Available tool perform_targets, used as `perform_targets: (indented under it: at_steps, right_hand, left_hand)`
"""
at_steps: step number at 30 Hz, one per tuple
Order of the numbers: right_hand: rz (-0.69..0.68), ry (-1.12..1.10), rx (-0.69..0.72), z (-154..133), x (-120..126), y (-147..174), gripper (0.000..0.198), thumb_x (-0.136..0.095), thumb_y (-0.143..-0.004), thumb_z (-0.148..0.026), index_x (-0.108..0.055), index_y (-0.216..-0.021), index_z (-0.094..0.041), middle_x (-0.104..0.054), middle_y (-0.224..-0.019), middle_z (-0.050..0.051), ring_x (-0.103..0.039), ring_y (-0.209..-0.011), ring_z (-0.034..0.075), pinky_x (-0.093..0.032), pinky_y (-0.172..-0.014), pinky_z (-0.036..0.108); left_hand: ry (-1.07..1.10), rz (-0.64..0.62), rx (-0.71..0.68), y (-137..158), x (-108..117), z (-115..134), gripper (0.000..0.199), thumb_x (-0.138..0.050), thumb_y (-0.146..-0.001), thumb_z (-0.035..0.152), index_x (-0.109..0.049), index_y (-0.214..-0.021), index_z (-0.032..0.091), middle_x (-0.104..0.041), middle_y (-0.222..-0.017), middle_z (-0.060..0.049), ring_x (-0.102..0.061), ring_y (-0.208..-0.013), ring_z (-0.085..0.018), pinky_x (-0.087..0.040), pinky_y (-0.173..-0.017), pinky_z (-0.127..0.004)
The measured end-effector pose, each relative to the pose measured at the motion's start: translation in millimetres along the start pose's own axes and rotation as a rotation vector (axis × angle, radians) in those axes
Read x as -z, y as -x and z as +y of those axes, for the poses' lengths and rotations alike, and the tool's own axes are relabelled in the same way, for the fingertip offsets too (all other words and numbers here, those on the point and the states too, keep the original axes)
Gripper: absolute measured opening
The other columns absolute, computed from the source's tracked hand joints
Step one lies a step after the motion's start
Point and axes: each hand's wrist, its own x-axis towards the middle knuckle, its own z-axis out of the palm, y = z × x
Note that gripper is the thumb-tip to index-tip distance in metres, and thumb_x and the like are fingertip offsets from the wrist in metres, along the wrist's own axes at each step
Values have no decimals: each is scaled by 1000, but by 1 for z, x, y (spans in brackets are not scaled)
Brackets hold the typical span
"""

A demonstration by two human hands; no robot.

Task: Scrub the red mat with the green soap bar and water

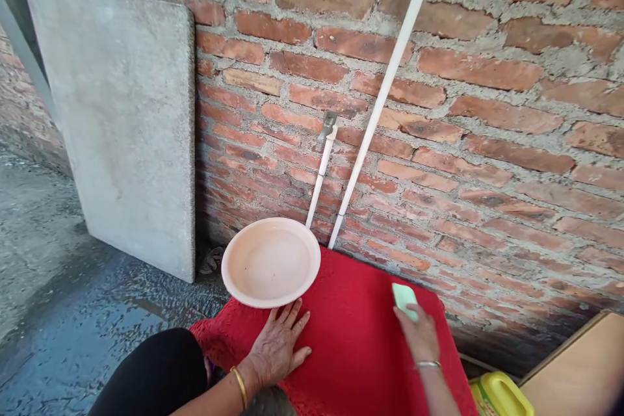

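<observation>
A red cloth (351,338) with a lacy edge is spread over a flat surface against the wall. My left hand (279,344) lies flat on it, fingers spread, just below the rim of a pale pink basin (273,302). My right hand (418,337), slightly blurred, grips a pale green bar of soap (403,298) at the cloth's right side. The far end of the soap shows; my fingers cover the rest. The basin rests at the cloth's far left corner and seems to hold some water.
Behind stands a brick wall (478,101) with a long white pipe (385,94) and a short pipe with a tap (329,125). A grey slab (121,123) leans at left above wet ground (112,325). A yellow jug (502,393) and a tan board (580,364) are at lower right.
</observation>
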Motion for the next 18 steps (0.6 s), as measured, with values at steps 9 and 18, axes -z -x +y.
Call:
perform_targets:
  at_steps: [9,18]
  right_hand:
    - [-182,-5,323,-127,-105,31,30,-75,-77,-40,-73,-106,-32,-63,-111,0,-65,-98,18,-46,-90,28]
    - [-70,123,-46,10,-5,-28,38,-60,-85,-49,-69,-114,-26,-66,-104,8,-69,-88,24,-51,-87,39]
  left_hand:
    - [-77,79,-29,1,-16,-10,69,-59,-92,62,-49,-154,34,-47,-161,-11,-44,-146,-37,-28,-122,-57]
    - [-55,62,-26,0,-15,-7,68,-59,-91,61,-52,-152,32,-45,-162,-11,-41,-148,-36,-26,-123,-54]
